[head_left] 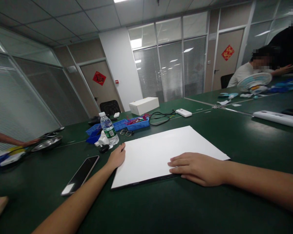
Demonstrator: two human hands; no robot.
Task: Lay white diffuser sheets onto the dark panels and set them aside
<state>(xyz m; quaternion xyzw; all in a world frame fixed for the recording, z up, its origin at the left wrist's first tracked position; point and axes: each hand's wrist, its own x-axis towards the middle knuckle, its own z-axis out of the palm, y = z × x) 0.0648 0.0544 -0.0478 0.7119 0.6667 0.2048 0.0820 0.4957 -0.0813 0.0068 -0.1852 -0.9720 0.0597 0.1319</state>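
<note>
A flat white board [158, 152] with a dark lower edge lies on the green table [146, 208] in front of me. At its left edge is my left hand [117, 156], closed, with the fingers curled at the edge and partly hidden. My right hand [197, 167] rests on the board's near right part, palm down, its fingers stretched out and a little apart. A smartphone [80, 175] lies left of the board, beside my left forearm. Just beyond my left hand stand a water bottle [109, 129] and a small black object [104, 149].
Behind the board are a blue tray [138, 123] of red-wired parts, glasses [126, 133], a white box [144, 105], a black cable [161, 118] and a white device [183, 112]. Another person's hand [30, 142] is near a metal dish [47, 143] at left. People sit and stand at far right near a fan [255, 82].
</note>
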